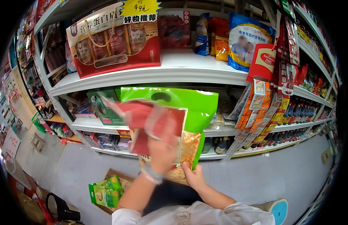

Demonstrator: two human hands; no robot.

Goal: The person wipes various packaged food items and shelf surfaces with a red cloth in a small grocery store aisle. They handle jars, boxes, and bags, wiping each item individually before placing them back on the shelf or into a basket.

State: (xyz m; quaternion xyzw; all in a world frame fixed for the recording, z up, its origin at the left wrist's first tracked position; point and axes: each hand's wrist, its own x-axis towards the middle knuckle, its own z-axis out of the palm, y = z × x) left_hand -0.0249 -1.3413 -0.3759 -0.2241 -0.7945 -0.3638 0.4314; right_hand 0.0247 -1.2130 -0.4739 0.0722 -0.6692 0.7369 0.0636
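In front of me hangs a large plastic food bag [196, 107], bright green at the top with a cut-out handle and a golden food picture below. My right hand [195, 176] grips its lower right edge, thumb on the front. Across the bag's face is my left hand [162, 152], closed around a red cloth [140, 115]. Both the cloth and that hand are blurred by motion. Much of the bag's left side and its red panel lies hidden behind them. A pale band [151, 174] circles my left wrist.
Ahead stands a white metal shelf [190, 63] with a protein powder gift box [115, 42] and a blue milk powder bag [247, 39]. Hanging sachets [255, 104] jut out at the right. On the floor, a woven basket [128, 177] holds green packages [106, 192]. A stool [36, 140] stands left.
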